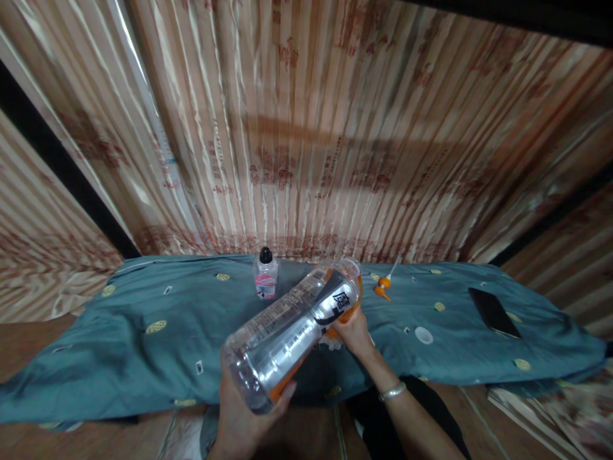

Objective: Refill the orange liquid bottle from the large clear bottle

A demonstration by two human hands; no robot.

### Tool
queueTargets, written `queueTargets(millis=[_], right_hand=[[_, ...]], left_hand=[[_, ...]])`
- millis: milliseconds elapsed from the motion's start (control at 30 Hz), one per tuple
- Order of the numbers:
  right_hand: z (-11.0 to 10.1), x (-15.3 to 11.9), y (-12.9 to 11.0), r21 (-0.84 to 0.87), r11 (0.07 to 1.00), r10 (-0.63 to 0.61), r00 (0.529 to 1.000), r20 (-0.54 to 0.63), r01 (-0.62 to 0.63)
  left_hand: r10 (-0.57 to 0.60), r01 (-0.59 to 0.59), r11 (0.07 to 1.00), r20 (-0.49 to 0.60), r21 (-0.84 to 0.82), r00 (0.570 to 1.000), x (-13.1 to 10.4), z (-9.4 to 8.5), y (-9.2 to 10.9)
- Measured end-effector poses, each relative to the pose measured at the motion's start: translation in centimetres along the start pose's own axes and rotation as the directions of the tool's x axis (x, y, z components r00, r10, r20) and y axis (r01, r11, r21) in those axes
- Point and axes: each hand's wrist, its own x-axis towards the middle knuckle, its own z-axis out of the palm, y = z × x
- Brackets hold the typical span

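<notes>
A large clear bottle [292,332] with a silver label and orange parts is tilted across the front of me, its upper end pointing to the far right. My left hand [249,409] grips its base from below. My right hand [355,332] is closed at the upper end, fingers mostly hidden behind the bottle. Whether the orange there is all one bottle or partly a second container, I cannot tell. An orange pump top [384,285] with a thin tube lies to the right. Behind, a small clear bottle [266,281] with a black cap and pink label stands upright.
The green patterned cloth [172,358] covers the low surface before me. A black phone [493,312] lies at the right, and a white round disc [424,335] lies nearer. A striped curtain [306,160] hangs behind. Dark frame bars [67,160] slope down at the sides.
</notes>
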Motion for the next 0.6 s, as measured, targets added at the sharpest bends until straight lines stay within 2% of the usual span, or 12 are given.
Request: queueTargets(millis=[167, 333, 400, 467, 533, 600], right_hand=[[0.1, 0.0, 0.1, -0.035, 0.999, 0.005, 1.000, -0.013, -0.005], [0.1, -0.1, 0.2, -0.068, 0.997, -0.044, 0.999, -0.024, 0.042], [0.0, -0.1, 0.2, -0.075, 0.996, -0.058, 0.998, -0.027, 0.056], [0.0, -0.2, 0.2, -0.089, 0.994, -0.073, 0.997, -0.022, 0.071], [0.0, -0.2, 0.3, -0.113, 0.990, -0.082, 0.997, -0.016, 0.079], [0.0, -0.2, 0.4, -0.142, 0.988, -0.067, 0.998, -0.017, 0.064]], left_hand=[[0.060, -0.060, 0.998, -0.029, 0.015, 0.998, -0.1, 0.0, -0.3], [0.061, -0.058, 0.996, -0.036, 0.067, 0.998, 0.0, -0.1, -0.8], [0.115, -0.110, 0.989, -0.044, 0.098, 0.992, 0.4, -0.4, -1.0], [0.189, -0.185, 0.975, -0.023, 0.124, 0.982, 0.9, -0.9, -0.9], [0.231, -0.239, 0.965, 0.075, 0.111, 0.970, 1.2, -1.3, -0.7], [0.222, -0.224, 0.968, 0.034, 0.115, 0.975, 1.1, -1.5, -0.6]])
